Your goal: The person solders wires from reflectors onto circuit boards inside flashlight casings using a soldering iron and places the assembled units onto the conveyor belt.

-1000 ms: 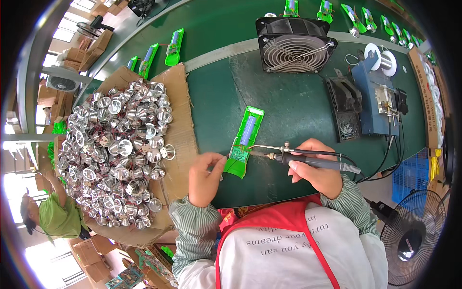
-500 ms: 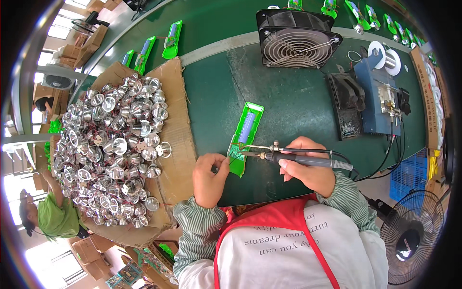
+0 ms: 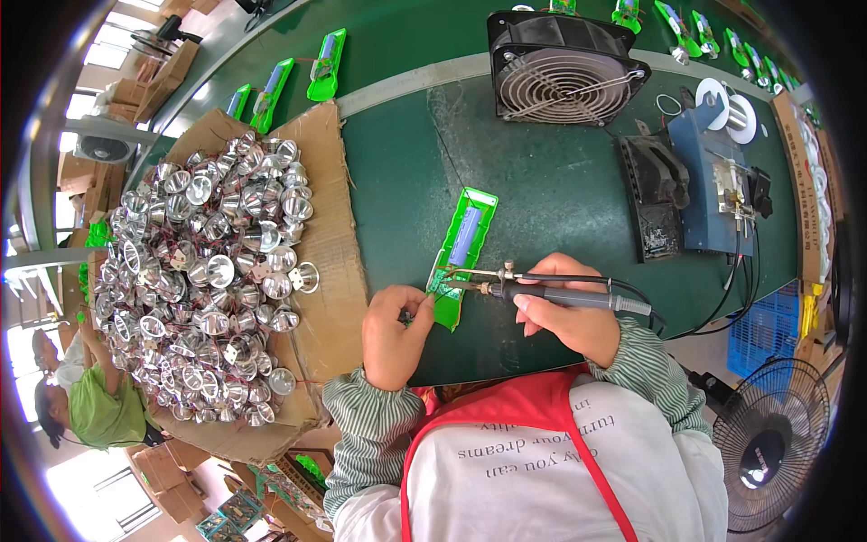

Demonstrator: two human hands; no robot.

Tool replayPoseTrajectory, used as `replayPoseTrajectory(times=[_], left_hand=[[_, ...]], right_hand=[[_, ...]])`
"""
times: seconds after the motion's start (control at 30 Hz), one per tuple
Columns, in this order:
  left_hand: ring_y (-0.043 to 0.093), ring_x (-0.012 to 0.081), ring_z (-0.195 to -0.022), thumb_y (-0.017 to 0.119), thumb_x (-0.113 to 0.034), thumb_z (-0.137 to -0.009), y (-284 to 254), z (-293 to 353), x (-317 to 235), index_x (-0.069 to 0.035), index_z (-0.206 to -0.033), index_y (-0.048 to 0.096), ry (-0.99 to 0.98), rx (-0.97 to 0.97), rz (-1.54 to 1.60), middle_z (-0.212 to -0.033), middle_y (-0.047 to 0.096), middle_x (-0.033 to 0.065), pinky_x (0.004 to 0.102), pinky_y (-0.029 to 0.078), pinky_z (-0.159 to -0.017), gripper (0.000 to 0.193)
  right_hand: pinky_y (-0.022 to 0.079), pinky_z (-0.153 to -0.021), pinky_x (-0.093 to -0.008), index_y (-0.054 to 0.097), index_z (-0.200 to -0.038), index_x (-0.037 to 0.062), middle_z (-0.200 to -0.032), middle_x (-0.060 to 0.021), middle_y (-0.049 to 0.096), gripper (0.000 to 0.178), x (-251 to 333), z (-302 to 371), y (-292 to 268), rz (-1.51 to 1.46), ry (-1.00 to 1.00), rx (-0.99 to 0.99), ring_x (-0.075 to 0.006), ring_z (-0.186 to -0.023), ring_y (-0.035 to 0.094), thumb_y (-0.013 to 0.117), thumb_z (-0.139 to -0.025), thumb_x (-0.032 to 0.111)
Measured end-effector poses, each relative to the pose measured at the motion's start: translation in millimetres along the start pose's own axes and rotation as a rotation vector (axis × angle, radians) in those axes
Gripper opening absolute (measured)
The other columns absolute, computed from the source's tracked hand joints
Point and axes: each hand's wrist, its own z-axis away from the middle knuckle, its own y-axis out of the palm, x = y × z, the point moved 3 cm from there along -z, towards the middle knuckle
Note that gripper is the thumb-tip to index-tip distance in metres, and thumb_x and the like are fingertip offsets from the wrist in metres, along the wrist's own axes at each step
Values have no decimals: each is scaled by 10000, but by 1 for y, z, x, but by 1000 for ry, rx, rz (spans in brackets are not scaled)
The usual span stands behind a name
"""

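A green plastic housing (image 3: 486, 210) lies slanted on the green worktable, holding a blue-lilac cylindrical battery (image 3: 466, 237) and a small green circuit board (image 3: 442, 281) with thin wires. My right hand (image 3: 571, 309) grips a grey-handled soldering iron (image 3: 578, 298). A thin metal feed tube (image 3: 483, 272) runs above its shaft, and both tips meet over the board. At the housing's lower left edge my left hand (image 3: 396, 332) is closed in a pinch. What its fingertips hold is too small to make out; something small and dark shows under the curled fingers.
Silver reflector cups (image 3: 212, 271) fill a cardboard box (image 3: 321, 226) on the left. A black square fan (image 3: 564, 77) stands at the back. On the right are a black stand (image 3: 652, 194) and a blue solder feeder (image 3: 709, 185) with cables. Another person (image 3: 104, 411) sits far left.
The iron's tip and feed tube have shifted slightly left over the board, along with my right hand. My left hand stays almost in place, pinching at the housing's edge.
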Motion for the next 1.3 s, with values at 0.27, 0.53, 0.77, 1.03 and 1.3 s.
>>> replayPoseTrajectory(times=[0.27,0.53,0.77,1.03,1.3], left_hand=[[503,243,-658,616,-74,-728,-1,-2,-4,-16,-719,567,12,4,-21,-655,527,86,345,398,-594,76],[499,238,-655,614,-71,-727,-1,-2,-3,-17,-716,567,25,6,-17,-650,523,85,341,394,-592,72],[496,231,-655,626,-72,-726,-2,-1,-3,-14,-735,587,19,30,3,-649,523,87,336,394,-595,71],[492,228,-654,638,-79,-726,0,-1,-3,-17,-751,611,0,39,57,-648,520,90,327,389,-588,72],[482,231,-639,642,-75,-714,4,-2,-6,-23,-721,605,83,-9,-44,-638,500,84,335,381,-574,64]], right_hand=[[496,-524,-241,511,-843,-26,-719,-91,595,152,-1,-2,0,42,-7,2,-113,-605,588,608,-761,56],[483,-503,-240,487,-868,-29,-704,-128,599,127,8,5,-5,35,-50,-43,-135,-562,590,571,-776,-10],[490,-514,-243,487,-871,-34,-713,-133,598,126,11,10,-10,55,-92,-36,-139,-572,591,571,-780,-9],[496,-533,-241,506,-863,-32,-734,-109,599,139,7,9,-7,14,-54,3,-122,-605,592,591,-766,16],[491,-531,-233,521,-856,-30,-726,-86,603,169,5,6,-7,50,-15,24,-104,-602,583,613,-741,53]])
